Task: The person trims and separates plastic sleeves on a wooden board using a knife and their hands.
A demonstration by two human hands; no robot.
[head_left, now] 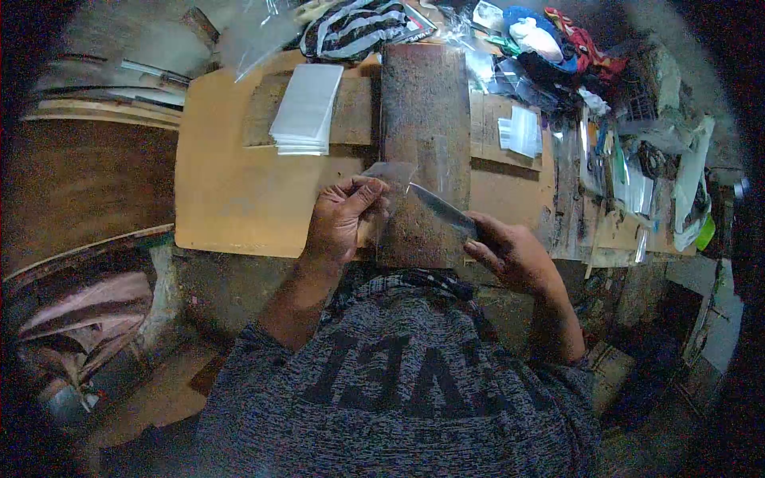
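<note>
My left hand [351, 211] pinches a thin, clear plastic piece [392, 170] over the left edge of a dark wooden board [434, 103]. A knife [440, 209] is gripped in my right hand [510, 251], its blade pointing up and left. The tip of the blade is close to the plastic piece; whether they touch is unclear. Behind my left hand lies a stack of white translucent sheets [307, 107]. A smaller pile of clear pieces [520, 131] rests to the right of the board.
The board lies across a tan worktop [215, 175]. A striped black and white bag [358, 30] and cloths [542, 40] are heaped at the back. Tools and plastic strips [637, 187] crowd the right side. Wooden slats [103, 111] lie at the left.
</note>
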